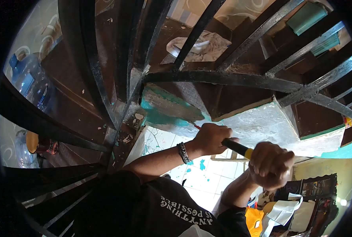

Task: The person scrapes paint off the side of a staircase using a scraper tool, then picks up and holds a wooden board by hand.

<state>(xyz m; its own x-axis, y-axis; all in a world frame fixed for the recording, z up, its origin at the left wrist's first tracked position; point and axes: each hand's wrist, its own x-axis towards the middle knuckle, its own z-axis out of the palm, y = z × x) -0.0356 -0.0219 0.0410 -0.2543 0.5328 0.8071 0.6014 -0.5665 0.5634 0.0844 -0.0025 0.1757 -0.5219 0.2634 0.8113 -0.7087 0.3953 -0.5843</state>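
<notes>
My left hand (213,139), with a chain bracelet (182,153) at the wrist, is closed around a slim chisel-like tool (197,126). A bit of red and a thin tip show past the fist; the rest is hidden. Its tip meets the wall face under the stairs, where teal paint (160,104) borders bare grey plaster (259,122). My right hand (271,165) is a fist around a hammer (237,147) with a black and yellow handle. The hammer's far end sits by the back of my left fist; I cannot tell if they touch.
Black metal railing bars (223,79) run above and left of my hands. Brown stair steps (239,96) lie behind, with a crumpled cloth (207,46). Paint chips dot the white tiled floor (201,173) below. A large clear water bottle (31,81) stands left; bags (282,211) are lower right.
</notes>
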